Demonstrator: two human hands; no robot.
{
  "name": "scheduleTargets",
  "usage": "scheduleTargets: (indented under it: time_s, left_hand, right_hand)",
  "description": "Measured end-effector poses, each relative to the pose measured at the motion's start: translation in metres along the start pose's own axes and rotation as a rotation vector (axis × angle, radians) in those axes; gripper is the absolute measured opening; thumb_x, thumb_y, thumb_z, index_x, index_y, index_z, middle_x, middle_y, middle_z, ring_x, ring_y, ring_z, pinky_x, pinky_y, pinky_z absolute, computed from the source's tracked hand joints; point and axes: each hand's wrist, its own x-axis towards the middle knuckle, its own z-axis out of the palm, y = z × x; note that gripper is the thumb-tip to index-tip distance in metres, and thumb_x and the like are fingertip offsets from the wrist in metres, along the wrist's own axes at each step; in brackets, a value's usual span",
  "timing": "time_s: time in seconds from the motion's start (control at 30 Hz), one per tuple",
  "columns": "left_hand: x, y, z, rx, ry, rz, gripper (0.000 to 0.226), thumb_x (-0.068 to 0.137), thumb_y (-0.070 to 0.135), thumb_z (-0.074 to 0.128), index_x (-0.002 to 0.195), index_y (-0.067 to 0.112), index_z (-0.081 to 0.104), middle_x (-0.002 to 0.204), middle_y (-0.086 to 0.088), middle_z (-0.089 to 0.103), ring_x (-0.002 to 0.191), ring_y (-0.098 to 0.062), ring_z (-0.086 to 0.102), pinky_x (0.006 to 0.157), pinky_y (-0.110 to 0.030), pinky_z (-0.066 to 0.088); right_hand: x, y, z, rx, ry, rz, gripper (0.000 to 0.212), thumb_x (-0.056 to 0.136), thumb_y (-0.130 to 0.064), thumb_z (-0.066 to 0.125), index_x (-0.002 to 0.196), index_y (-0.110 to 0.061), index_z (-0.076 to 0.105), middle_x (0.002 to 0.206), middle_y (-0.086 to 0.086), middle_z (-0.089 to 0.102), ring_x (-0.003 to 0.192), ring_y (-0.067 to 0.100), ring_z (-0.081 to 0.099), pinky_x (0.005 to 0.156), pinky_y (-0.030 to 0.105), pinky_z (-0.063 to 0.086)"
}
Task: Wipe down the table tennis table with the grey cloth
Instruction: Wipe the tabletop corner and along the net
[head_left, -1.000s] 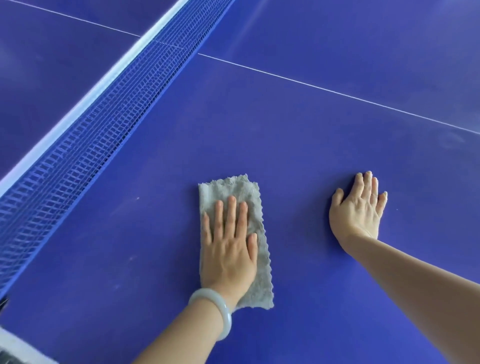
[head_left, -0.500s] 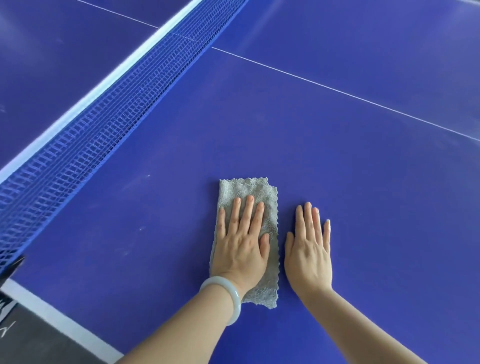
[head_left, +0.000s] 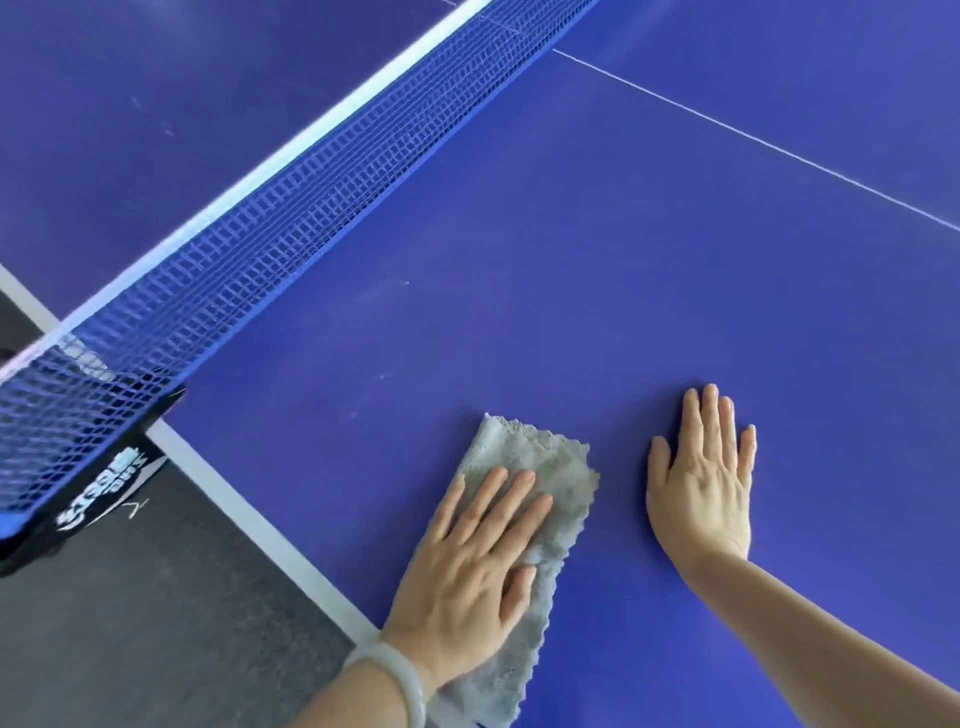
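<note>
Now the grey cloth (head_left: 540, 457) lies at the near left of the table tennis table (head_left: 597, 286), close by the white side line (head_left: 260, 525), its long axis running near to far, tilted slightly right. The left hand (head_left: 467, 571) presses it flat with straight fingers (head_left: 519, 486), while the right hand (head_left: 701, 483) rests spread on bare blue just to its right, not touching it. I'd judge the stroke goes far and right, with the net (head_left: 311, 208) off to the left.

Bright, even light on the table (head_left: 545, 270); pale sheen at far left, soft shadow beside the right hand (head_left: 701, 483), net (head_left: 291, 208) blurred near left.
</note>
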Motion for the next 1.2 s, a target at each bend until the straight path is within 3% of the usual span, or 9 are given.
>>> scheduleTargets:
  time_s: [0.17, 0.27, 0.33, 0.43, 0.57, 0.77, 0.93, 1.1, 1.2]
  left_hand:
    - [0.037, -0.077, -0.024, 0.097, 0.026, -0.523, 0.06, 0.101, 0.041, 0.016, 0.159, 0.023, 0.016, 0.167, 0.0, 0.005, 0.154, -0.021, 0.004, 0.122, -0.051, 0.013]
    - [0.054, -0.042, -0.02, 0.055, 0.047, -0.836, 0.063, 0.1, 0.039, 0.006, 0.159, 0.018, 0.008, 0.166, -0.006, 0.0, 0.153, -0.027, 0.0, 0.122, -0.052, 0.009]
    - [0.048, 0.008, -0.005, 0.036, 0.082, -0.726, 0.064, 0.101, 0.039, 0.013, 0.158, 0.012, 0.01, 0.166, -0.012, 0.003, 0.153, -0.032, 0.001, 0.12, -0.057, 0.01]
    - [0.009, 0.063, 0.013, 0.006, 0.028, -0.313, 0.067, 0.099, 0.04, 0.033, 0.157, 0.011, 0.019, 0.166, -0.013, 0.008, 0.152, -0.034, 0.007, 0.117, -0.059, 0.017]
    - [-0.037, 0.025, 0.008, 0.021, -0.028, 0.02, 0.07, 0.093, 0.041, 0.047, 0.157, 0.022, 0.024, 0.166, -0.001, 0.012, 0.153, -0.023, 0.013, 0.118, -0.051, 0.018]
    - [-0.021, -0.123, -0.031, 0.108, 0.019, -0.376, 0.06, 0.102, 0.041, 0.024, 0.158, 0.023, 0.016, 0.167, 0.002, 0.007, 0.153, -0.021, 0.006, 0.12, -0.056, 0.019]
    - [0.003, -0.096, -0.022, 0.14, 0.049, -0.727, 0.064, 0.1, 0.043, 0.005, 0.159, 0.018, 0.009, 0.166, -0.005, 0.002, 0.153, -0.027, 0.001, 0.122, -0.054, 0.009]
    - [-0.009, 0.022, 0.005, -0.007, 0.049, -0.317, 0.065, 0.101, 0.04, 0.027, 0.158, 0.01, 0.014, 0.166, -0.013, 0.004, 0.152, -0.036, 0.002, 0.118, -0.062, 0.015]
    - [-0.014, 0.027, 0.005, -0.009, -0.013, -0.05, 0.066, 0.101, 0.043, 0.034, 0.158, 0.015, 0.016, 0.167, -0.007, 0.002, 0.153, -0.031, 0.002, 0.116, -0.058, 0.016]
  right_hand:
    - [-0.001, -0.002, -0.002, -0.04, -0.004, -0.008, 0.065, 0.102, -0.038, 0.025, 0.159, -0.009, 0.009, 0.167, 0.002, 0.001, 0.154, 0.016, -0.007, 0.124, 0.042, -0.006]
    - [-0.001, -0.003, -0.002, -0.045, -0.004, -0.007, 0.066, 0.102, -0.038, 0.024, 0.159, -0.009, 0.007, 0.167, 0.002, 0.0, 0.153, 0.016, -0.007, 0.124, 0.041, -0.007]
    - [-0.001, -0.004, -0.003, -0.053, -0.007, -0.005, 0.066, 0.102, -0.039, 0.023, 0.159, -0.01, 0.006, 0.167, 0.002, 0.0, 0.153, 0.015, -0.008, 0.124, 0.04, -0.008]
    - [-0.001, -0.002, -0.004, -0.058, -0.011, -0.014, 0.065, 0.103, -0.038, 0.024, 0.159, -0.009, 0.007, 0.167, 0.003, 0.0, 0.154, 0.017, -0.006, 0.124, 0.041, -0.007]
    - [-0.001, 0.001, -0.002, -0.054, -0.009, -0.021, 0.064, 0.104, -0.036, 0.027, 0.158, -0.008, 0.009, 0.167, 0.004, 0.0, 0.154, 0.017, -0.006, 0.124, 0.041, -0.007]
    - [-0.002, -0.002, -0.001, -0.06, 0.015, -0.021, 0.064, 0.103, -0.038, 0.016, 0.158, -0.007, 0.01, 0.167, 0.005, 0.003, 0.154, 0.018, -0.004, 0.124, 0.039, -0.01]
    - [-0.002, -0.006, -0.003, -0.081, -0.016, 0.013, 0.065, 0.103, -0.035, 0.026, 0.158, -0.007, 0.008, 0.167, 0.004, 0.0, 0.154, 0.017, -0.006, 0.124, 0.041, -0.008]
    - [-0.002, -0.007, -0.005, -0.06, 0.006, 0.018, 0.064, 0.102, -0.034, 0.028, 0.158, -0.008, 0.01, 0.167, 0.004, 0.004, 0.154, 0.017, -0.004, 0.124, 0.039, -0.007]
    - [-0.003, -0.009, -0.005, -0.053, 0.01, 0.024, 0.063, 0.103, -0.032, 0.03, 0.158, -0.008, 0.012, 0.167, 0.004, 0.006, 0.154, 0.017, -0.003, 0.124, 0.039, -0.006]
